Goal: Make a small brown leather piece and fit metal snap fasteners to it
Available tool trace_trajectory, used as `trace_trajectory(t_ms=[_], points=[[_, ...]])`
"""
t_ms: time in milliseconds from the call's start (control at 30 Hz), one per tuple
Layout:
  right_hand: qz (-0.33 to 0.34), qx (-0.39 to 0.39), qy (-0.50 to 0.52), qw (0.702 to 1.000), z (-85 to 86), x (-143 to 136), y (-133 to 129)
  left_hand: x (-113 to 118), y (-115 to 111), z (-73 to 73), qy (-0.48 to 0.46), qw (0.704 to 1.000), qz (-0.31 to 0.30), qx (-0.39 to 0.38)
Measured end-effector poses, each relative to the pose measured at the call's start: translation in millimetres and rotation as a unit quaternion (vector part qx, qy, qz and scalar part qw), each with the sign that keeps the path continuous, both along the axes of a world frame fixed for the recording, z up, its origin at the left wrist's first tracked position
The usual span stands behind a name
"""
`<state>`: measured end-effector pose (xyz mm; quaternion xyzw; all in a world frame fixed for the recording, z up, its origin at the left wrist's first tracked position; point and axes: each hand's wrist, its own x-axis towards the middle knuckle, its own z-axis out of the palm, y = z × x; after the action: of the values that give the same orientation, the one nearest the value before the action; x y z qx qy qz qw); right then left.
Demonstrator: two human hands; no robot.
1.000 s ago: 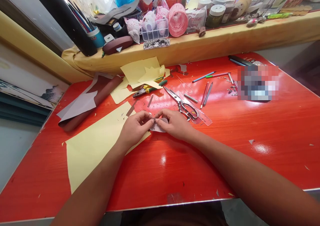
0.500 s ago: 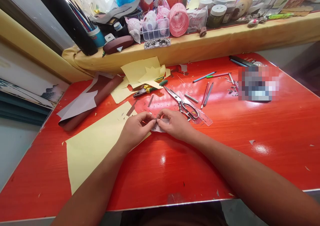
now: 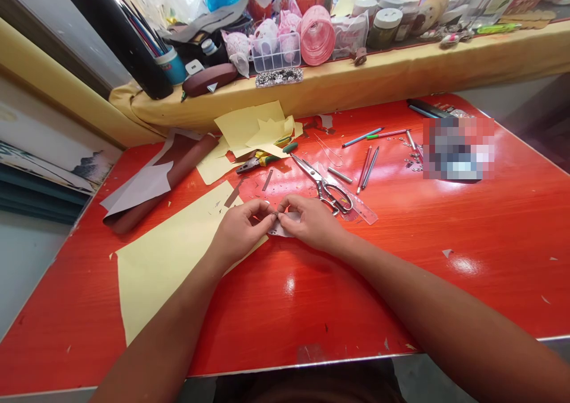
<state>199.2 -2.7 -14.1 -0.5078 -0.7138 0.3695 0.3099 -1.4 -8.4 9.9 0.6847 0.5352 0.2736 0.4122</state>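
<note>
My left hand (image 3: pixel 241 228) and my right hand (image 3: pixel 314 222) meet over the middle of the table, thumbs and forefingers pinched together. Between them is a small pale-grey piece of material (image 3: pixel 281 229), probably leather seen from its back, with small dark spots near its left end. Both sets of fingertips grip its upper edge, where a thin dark strip shows; the fingers cover the rest. Just beyond my right hand lie metal scissors (image 3: pixel 327 186) on a clear ruler (image 3: pixel 367 211). A large yellow paper sheet (image 3: pixel 167 260) reaches under my left hand.
Pliers (image 3: pixel 253 163) lie among yellow paper scraps (image 3: pixel 249 127). At left is a roll of brown leather (image 3: pixel 178 180). Pens (image 3: pixel 370 167), a small metal rod (image 3: pixel 339 174) and metal fittings (image 3: pixel 416 164) are scattered to the right. A crowded ledge (image 3: pixel 338 79) runs along the back.
Both hands keep the same pinch on the grey piece, with hardly any movement. The whole view has shifted very slightly.
</note>
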Motion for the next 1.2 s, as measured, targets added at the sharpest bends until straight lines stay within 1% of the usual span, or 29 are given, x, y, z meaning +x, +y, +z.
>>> trace_trajectory(t_ms=[233, 400, 533, 667, 733, 767, 800, 867, 933, 1000, 1067, 1133, 1200], points=[[0.002, 0.015, 0.008, 1.0, -2.9, -0.1, 0.3, 3.2, -1.1, 2.6, -0.015, 1.0, 0.011, -0.001], [0.012, 0.016, 0.01, 1.0, -1.5, -0.3, -1.5, 4.0, -2.3, 1.7, 0.005, 1.0, 0.006, 0.011], [0.014, 0.012, 0.018, 1.0, 0.0, 0.4, -2.3, 4.4, -3.4, -2.4, 0.037, 0.997, 0.004, 0.069], [0.03, -0.013, 0.056, 0.998, 3.5, 2.5, -2.1, 6.1, -3.4, -1.7, 0.061, 0.984, 0.008, 0.17], [0.036, -0.031, 0.091, 0.995, 6.7, 3.5, -1.8, 6.5, -3.8, 1.1, 0.073, 0.965, 0.026, 0.249], [0.036, -0.042, 0.116, 0.992, 8.7, 3.9, -1.7, 6.4, -4.3, 3.0, 0.081, 0.949, 0.037, 0.301], [0.036, -0.056, 0.146, 0.987, 10.8, 4.3, -1.4, 6.2, -5.0, 5.1, 0.09, 0.928, 0.046, 0.358], [0.043, -0.093, 0.212, 0.972, 14.5, 5.3, -0.6, 5.4, -7.4, 10.0, 0.111, 0.874, 0.054, 0.469], [0.051, -0.135, 0.266, 0.953, 16.4, 7.1, 0.5, 4.5, -10.5, 15.4, 0.134, 0.825, 0.043, 0.547], [0.053, -0.169, 0.293, 0.94, 15.9, 9.6, 2.3, 3.7, -13.9, 20.5, 0.144, 0.788, 0.023, 0.598], [0.048, -0.192, 0.308, 0.931, 13.6, 12.3, 4.6, 2.9, -17.4, 24.7, 0.145, 0.763, -0.005, 0.63], [0.042, -0.205, 0.324, 0.923, 11.2, 14.3, 7.2, 2.2, -20.8, 27.7, 0.144, 0.75, -0.03, 0.645], [0.031, -0.209, 0.336, 0.918, 10.4, 15.1, 9.2, 2.0, -23.6, 29.2, 0.143, 0.749, -0.045, 0.645]])
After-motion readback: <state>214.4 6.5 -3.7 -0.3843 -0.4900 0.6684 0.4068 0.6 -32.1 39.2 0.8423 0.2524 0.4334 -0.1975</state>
